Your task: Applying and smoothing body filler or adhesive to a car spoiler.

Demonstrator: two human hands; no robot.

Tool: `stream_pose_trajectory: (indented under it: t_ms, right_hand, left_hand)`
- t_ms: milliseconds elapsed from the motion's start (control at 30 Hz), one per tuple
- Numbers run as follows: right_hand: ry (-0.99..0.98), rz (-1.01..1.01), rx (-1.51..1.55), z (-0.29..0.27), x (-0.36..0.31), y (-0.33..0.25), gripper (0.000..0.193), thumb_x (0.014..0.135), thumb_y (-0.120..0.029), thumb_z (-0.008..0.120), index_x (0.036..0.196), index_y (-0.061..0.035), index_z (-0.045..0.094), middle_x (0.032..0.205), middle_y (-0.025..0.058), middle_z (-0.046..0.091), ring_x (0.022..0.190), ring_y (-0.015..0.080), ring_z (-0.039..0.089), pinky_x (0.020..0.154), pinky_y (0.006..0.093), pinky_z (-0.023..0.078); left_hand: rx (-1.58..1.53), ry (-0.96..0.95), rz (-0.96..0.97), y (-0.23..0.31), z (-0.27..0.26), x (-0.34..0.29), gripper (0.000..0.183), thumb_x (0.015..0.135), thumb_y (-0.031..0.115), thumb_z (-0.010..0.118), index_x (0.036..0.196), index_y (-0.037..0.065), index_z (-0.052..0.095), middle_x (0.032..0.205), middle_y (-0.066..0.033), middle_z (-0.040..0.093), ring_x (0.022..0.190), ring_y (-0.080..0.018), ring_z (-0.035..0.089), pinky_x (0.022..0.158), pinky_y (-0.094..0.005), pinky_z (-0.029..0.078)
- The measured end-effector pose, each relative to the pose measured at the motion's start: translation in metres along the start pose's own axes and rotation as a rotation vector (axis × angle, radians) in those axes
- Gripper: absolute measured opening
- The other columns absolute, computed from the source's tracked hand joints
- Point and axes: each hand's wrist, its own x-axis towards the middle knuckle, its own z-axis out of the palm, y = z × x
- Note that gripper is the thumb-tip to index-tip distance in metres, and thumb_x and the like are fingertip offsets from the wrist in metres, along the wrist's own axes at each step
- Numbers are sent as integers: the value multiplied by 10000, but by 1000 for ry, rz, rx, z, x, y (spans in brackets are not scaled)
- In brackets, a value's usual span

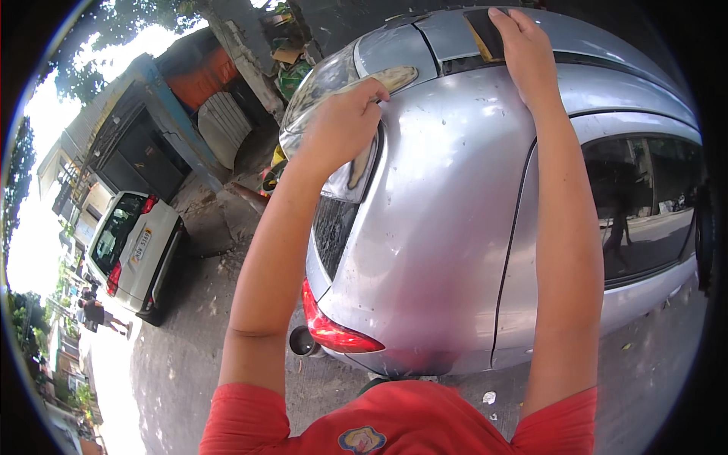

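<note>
A silver car (447,189) fills the middle, its rear corner toward me. My left hand (345,125) rests by the rear spoiler (398,76), whose surface shows dull, patchy tan and grey areas. Its fingers are curled in, and whatever lies under them is hidden. Farther up on the right, my right hand (527,57) grips a dark flat block (485,34) with a tan edge, held against the roof edge near the dark roof channel. Below my left forearm is the red tail light (337,326).
A white car (136,246) stands on the left, with people (98,312) beyond it. Near the tail light, a dark round container (303,341) sits on the pavement. A corrugated sheet (224,129) and a dark gate (144,155) line the far left side.
</note>
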Motion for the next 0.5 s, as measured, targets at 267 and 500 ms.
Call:
stream_pose_trajectory:
  t_ms: [267, 500]
  right_hand:
    - [-43, 149, 19, 4, -12, -30, 373, 970, -318, 592, 835, 26, 545, 676, 25, 455, 671, 131, 399, 623, 323, 360]
    - [-95, 193, 109, 1, 1, -16, 290, 1005, -291, 570, 956, -13, 634, 777, 10, 534, 717, 106, 472, 647, 267, 414]
  left_hand:
    - [103, -111, 40, -10, -12, 11, 235, 904, 158, 506, 1114, 109, 601, 790, -133, 642, 754, -290, 629, 731, -397, 480]
    - [115, -110, 133, -10, -15, 15, 230, 897, 143, 519, 1101, 97, 615, 834, -151, 647, 806, -310, 639, 747, -421, 484]
